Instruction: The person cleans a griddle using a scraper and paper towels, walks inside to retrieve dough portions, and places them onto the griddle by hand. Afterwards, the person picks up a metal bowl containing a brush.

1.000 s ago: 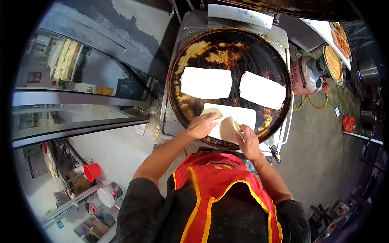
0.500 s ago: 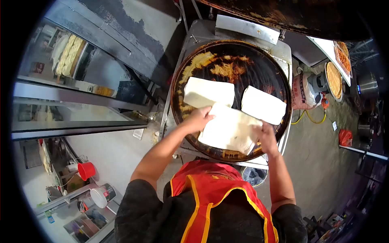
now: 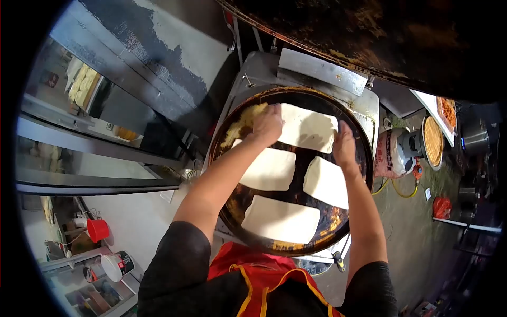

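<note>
A flat rectangular sheet of pale dough (image 3: 307, 126) is at the far side of a large round griddle (image 3: 364, 137). The fingers of my left hand (image 3: 268, 127) are closed at its left end. My right hand (image 3: 344, 143) has its fingers at the right end; the fingertips are partly hidden. Nearer to me, another dough sheet (image 3: 268, 170) lies on the left, partly behind my left forearm. One more dough sheet (image 3: 325, 182) lies on the right, its edge covered by my right forearm. A further dough sheet (image 3: 281, 218) rests at the near side.
A big dark lid (image 3: 359, 42) overhangs the back of the griddle. Glass-panelled framing (image 3: 100, 182) stands at the left. To the right are a sack (image 3: 388, 153), a yellow hose (image 3: 404, 194) and a round tray (image 3: 433, 142). A red bucket (image 3: 97, 230) is at lower left.
Both hands have gone from the near side of the griddle to its far side, where a dough sheet now is. The near dough sheet is out of my hands. The view has shifted.
</note>
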`<state>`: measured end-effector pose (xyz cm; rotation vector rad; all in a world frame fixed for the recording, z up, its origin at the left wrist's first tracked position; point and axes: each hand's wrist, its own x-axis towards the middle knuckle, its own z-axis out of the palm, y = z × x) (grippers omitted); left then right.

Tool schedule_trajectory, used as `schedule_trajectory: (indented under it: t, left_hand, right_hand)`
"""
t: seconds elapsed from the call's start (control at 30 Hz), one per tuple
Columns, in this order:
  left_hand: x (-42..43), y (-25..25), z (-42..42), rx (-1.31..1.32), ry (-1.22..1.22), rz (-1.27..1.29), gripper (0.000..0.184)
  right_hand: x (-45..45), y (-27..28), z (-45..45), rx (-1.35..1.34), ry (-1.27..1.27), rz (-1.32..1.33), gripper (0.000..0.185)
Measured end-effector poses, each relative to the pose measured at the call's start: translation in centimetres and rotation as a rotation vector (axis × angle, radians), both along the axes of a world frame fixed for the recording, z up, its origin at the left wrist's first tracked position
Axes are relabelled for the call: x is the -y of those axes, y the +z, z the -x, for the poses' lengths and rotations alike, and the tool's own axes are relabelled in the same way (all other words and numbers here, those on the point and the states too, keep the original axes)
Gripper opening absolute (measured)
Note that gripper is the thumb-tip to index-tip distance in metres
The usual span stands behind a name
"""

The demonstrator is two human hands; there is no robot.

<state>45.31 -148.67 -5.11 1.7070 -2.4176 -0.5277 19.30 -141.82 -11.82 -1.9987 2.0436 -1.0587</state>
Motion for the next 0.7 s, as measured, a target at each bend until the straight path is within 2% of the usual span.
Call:
schedule_trajectory:
  t: [0.07, 0.1, 0.13, 0.17, 0.33, 0.47, 0.6, 0.7]
  left_hand:
    - [0.1, -4.9, 0.3, 0.008, -0.222, 0.181, 0.059]
    - [0.0, -4.5, 0.6, 0.030, -0.286, 0.129, 0.061]
    - [0.2, -5.4, 1.1, 0.075, -0.308, 0.158, 0.062]
    - [0.2, -6.0, 1.6, 0.011, -0.307, 0.215, 0.064]
    - [0.6, -8.7, 2.6, -0.069, -0.236, 0.389, 0.069]
    - [1.1, -8.7, 3.0, 0.051, -0.160, 0.301, 0.074]
    - [0.6, -9.0, 2.1, 0.067, -0.197, 0.351, 0.072]
    - [-0.6, -6.8, -0.5, -0.013, -0.187, 0.208, 0.066]
  right_hand:
    - [0.4, -0.7, -1.8, -0.123, 0.126, 0.047, 0.049]
    - [0.4, -0.4, -2.7, -0.209, 0.134, 0.013, 0.053]
    - [0.4, -0.1, -3.6, -0.294, 0.143, -0.020, 0.057]
    - [0.9, -0.3, -4.2, -0.291, 0.154, -0.071, 0.061]
    - [2.2, -2.3, -4.8, -0.419, 0.023, -0.120, 0.064]
    - [2.8, -2.9, -4.5, -0.450, -0.045, -0.124, 0.065]
    - [2.1, -3.4, -3.9, -0.487, -0.002, -0.088, 0.064]
    - [0.6, -1.8, -4.2, -0.428, 0.045, -0.111, 0.062]
